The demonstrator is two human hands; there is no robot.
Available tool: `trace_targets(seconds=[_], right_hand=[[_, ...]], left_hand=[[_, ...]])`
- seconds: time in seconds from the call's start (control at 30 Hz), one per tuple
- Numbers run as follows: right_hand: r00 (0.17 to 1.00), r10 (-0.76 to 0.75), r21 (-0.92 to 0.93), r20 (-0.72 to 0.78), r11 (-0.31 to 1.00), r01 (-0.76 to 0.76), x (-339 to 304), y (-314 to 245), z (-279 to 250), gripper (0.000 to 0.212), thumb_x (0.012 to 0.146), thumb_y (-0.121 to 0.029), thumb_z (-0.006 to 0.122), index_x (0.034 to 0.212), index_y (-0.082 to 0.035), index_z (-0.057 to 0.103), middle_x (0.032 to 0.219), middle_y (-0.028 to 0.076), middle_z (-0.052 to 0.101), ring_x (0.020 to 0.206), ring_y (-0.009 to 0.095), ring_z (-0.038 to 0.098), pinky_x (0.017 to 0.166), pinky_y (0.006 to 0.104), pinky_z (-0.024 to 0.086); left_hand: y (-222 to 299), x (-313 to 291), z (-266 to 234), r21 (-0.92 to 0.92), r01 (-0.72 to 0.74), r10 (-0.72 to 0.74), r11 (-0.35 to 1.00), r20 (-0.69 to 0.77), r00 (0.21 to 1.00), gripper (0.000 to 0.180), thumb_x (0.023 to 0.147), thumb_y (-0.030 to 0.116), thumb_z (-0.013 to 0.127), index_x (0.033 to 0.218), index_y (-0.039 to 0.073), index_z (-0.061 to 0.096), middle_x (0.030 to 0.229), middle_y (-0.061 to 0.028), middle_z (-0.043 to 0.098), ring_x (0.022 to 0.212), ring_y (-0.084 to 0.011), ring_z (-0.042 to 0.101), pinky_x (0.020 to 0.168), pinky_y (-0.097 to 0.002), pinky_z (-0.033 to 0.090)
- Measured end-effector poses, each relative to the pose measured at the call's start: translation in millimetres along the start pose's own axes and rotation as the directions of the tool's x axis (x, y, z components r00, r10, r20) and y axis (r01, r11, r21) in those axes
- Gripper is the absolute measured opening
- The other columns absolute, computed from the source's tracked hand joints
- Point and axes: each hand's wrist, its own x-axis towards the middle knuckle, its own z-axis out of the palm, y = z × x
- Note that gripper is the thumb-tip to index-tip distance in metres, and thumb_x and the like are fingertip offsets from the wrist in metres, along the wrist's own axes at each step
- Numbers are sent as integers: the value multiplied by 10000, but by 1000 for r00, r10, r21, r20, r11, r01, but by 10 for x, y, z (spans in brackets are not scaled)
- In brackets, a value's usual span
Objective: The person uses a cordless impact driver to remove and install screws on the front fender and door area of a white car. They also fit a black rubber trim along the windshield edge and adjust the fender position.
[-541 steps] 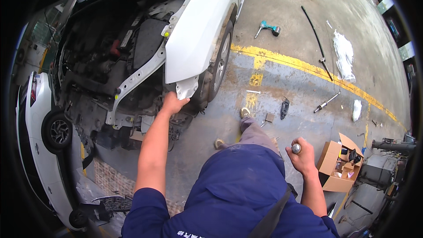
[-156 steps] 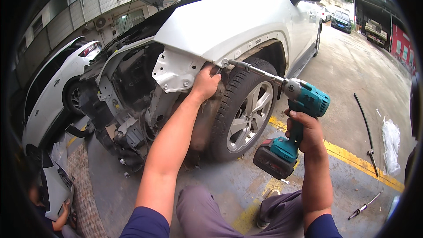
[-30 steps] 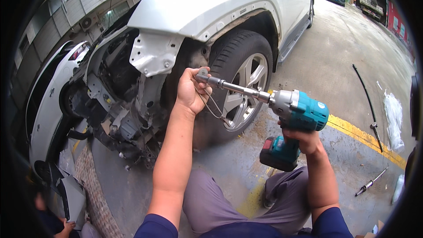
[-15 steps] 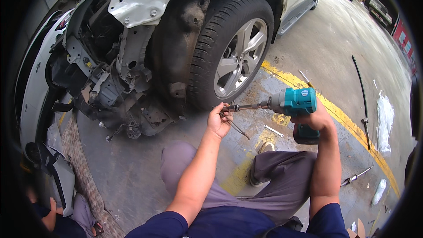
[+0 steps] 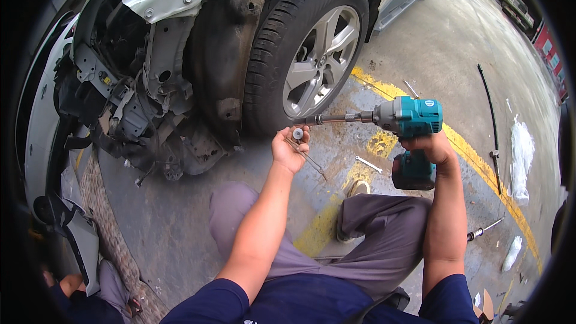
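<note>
My right hand (image 5: 433,146) is wrapped round the handle of a teal and grey cordless impact wrench (image 5: 414,114), held level. From its nose a long extension bar (image 5: 345,118) with a dark socket end points left toward my left hand (image 5: 288,151). The left fingers are closed on a small metal piece with a round, pale face (image 5: 298,134), perhaps a flanged bolt, just below the socket end. A thin, bent metal rod (image 5: 313,165) also sticks out of that hand, hanging down to the right. Whether the socket touches my fingers, I cannot tell.
Ahead stands a pale car's front wheel (image 5: 318,63), beside its stripped front end (image 5: 162,78). A wrench (image 5: 368,164), a long black rod (image 5: 490,120), a metal tool (image 5: 485,229) and clear plastic wrap (image 5: 521,162) lie on the floor. Another person (image 5: 96,294) is at lower left.
My left hand has turned and come slightly away from the socket end, bringing the round-faced piece into sight. The wrench has moved slightly right. The whole view has shifted a little.
</note>
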Motion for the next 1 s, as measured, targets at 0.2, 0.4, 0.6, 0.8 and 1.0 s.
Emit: trace_targets(seconds=[0.2, 0.4, 0.6, 0.8, 1.0], right_hand=[[996, 43, -139, 75, 990, -33, 223, 50, -25, 414, 648, -74, 814, 1046, -57, 704, 920, 23, 705, 837, 146, 623, 792, 332, 515], [986, 155, -133, 59, 980, -147, 221, 866, -279, 399, 655, -54, 804, 1041, -41, 702, 914, 26, 701, 829, 149, 623, 782, 332, 517], [921, 382, 22, 73, 923, -385, 299, 2397, 72, 278, 693, -50, 785, 947, -30, 677, 838, 36, 668, 715, 163, 628, 651, 346, 519], [745, 662, 16, -85, 748, -663, 357, 3382, 470, 227, 706, -78, 761, 905, -22, 666, 763, 63, 654, 641, 190, 618, 586, 359, 490], [653, 753, 254, -80, 649, -717, 143, 3120, 294, 182, 739, -107, 728, 890, -59, 640, 679, 57, 600, 535, 175, 542, 472, 335, 445]], left_hand=[[-181, 351, -453, 213, 106, -4, 971, -433, 901, 246, 985, 228, 457, 1021, 57, 630, 969, -107, 690, 785, -196, 669, 561, -291, 458], [-535, 700, -1214, 290, 220, -49, 932, -499, 865, 213, 1017, 209, 440, 1065, 56, 580, 895, -82, 663, 734, -189, 667, 589, -330, 510], [-823, 1143, -1707, 305, 299, -32, 904, -650, 759, 315, 1035, 279, 477, 1220, 36, 556, 1081, -133, 650, 931, -242, 667, 812, -396, 552], [-925, 1260, -2043, 866, 498, 442, 44, -463, 768, 657, 956, 355, 595, 1469, -20, 429, 1412, -206, 570, 1280, -362, 564, 1056, -430, 456], [-1034, 918, -2277, 723, 690, 137, 41, -688, 713, 562, 944, 328, 594, 1363, -44, 548, 1422, -260, 548, 1306, -356, 554, 1033, -419, 477]])
